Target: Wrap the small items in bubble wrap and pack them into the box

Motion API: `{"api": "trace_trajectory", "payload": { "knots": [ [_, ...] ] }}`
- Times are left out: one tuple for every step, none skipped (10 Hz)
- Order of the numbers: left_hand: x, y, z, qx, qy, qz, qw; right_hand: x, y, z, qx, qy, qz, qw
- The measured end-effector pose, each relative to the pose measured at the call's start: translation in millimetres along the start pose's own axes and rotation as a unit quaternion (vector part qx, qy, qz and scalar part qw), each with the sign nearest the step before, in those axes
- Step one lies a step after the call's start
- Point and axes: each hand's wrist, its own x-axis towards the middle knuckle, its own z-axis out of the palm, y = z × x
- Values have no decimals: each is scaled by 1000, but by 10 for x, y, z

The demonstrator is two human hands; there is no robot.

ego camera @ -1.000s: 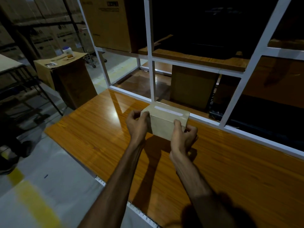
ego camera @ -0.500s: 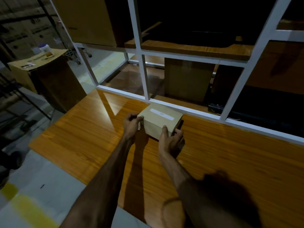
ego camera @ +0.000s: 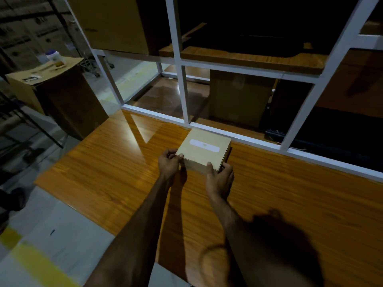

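Observation:
A small closed cardboard box (ego camera: 204, 151) with a strip of white tape on its lid sits on the orange wooden table (ego camera: 290, 193), close to the white window frame. My left hand (ego camera: 169, 162) grips its near left corner, fingers curled on the edge. At the near right corner my right hand (ego camera: 219, 179) holds the box, with the thumb up against the front face. No bubble wrap or small items are in view.
A white-framed glass partition (ego camera: 180, 83) runs along the table's far edge; cardboard boxes stand behind it. To the left a tall carton (ego camera: 62, 94) carries a white jar (ego camera: 54, 56). The table's left edge drops to a grey floor with yellow stripes.
The box has gone from lifted and tilted toward me to flat on the table near the partition. Both hands went down with it and stay on its near corners.

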Motion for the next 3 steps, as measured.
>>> {"api": "trace_trajectory", "payload": {
  "knots": [
    [-74,-68,-47,46,-5,14,999,5,-28,-69,-33,-30,5,999],
    [-284,-36,-17,78,19,55,995,53,28,-228,-48,-74,0,996],
    [-480,-66,20,142,70,88,983,68,130,-444,-67,-84,-24,994]
  ]
}}
